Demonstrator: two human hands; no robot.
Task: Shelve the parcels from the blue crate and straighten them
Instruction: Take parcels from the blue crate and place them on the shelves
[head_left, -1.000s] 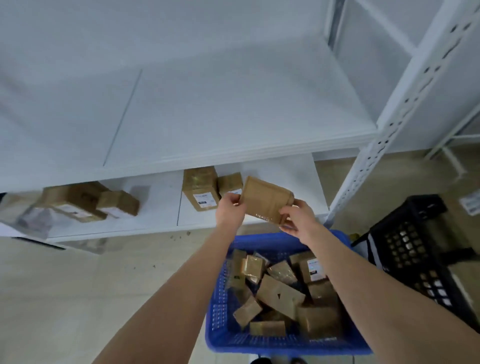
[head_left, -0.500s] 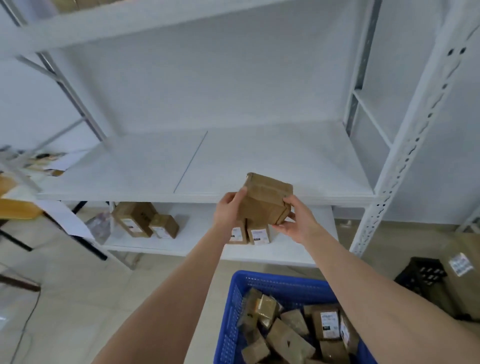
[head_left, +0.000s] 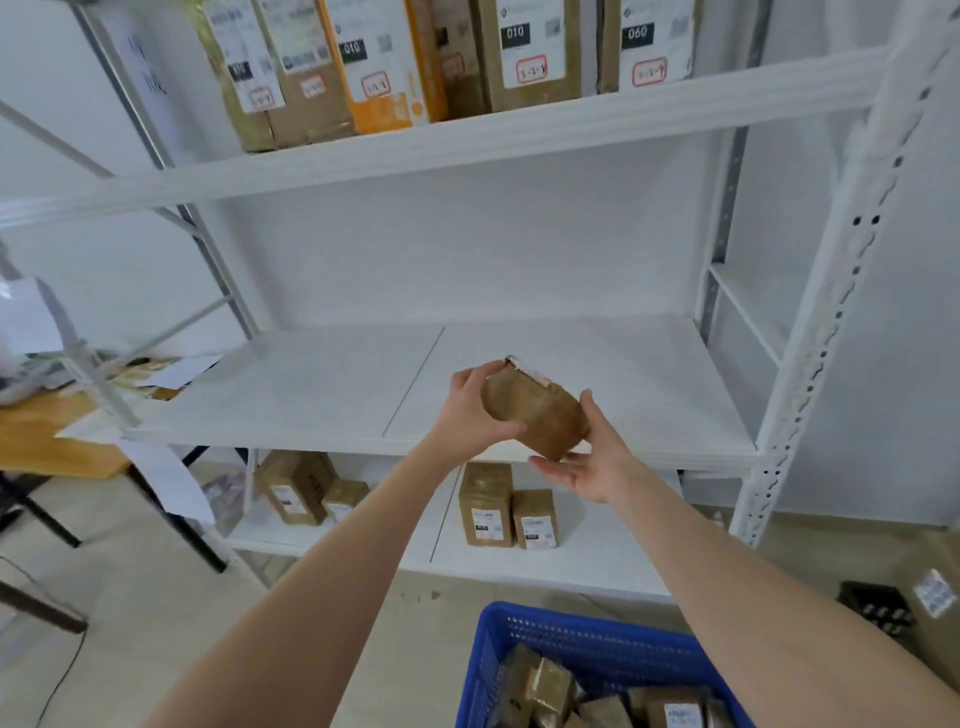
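Holding one brown parcel (head_left: 535, 413) in both hands, tilted, just above the front part of the middle shelf (head_left: 322, 384); whether it touches the board, cannot tell.

- Left hand (head_left: 467, 405): fingers (head_left: 480, 373) curled over the parcel's left end, thumb hooked beneath it. Firm grip.
- Right hand (head_left: 589, 465): palm up, thumb raised against the right face, the other digits under the bottom, so the lower right corner is clamped between them.
- Parcel: a white label edge shows at its upper rear corner; print unreadable.
- Blue crate (head_left: 597, 642): on the floor below the arms, near edge of view, with several brown parcels in the crate (head_left: 550, 686).
- Lower shelf (head_left: 597, 561): two upright labelled boxes (head_left: 485, 504) side by side, touching; another pair (head_left: 298, 488) farther left.
- Top shelf (head_left: 519, 135): a row of large labelled cartons (head_left: 530, 52) standing upright.
- Left of the rack: wooden surface (head_left: 47, 439) with loose papers.
- Right of the rack, on the floor: black crate (head_left: 878, 608).
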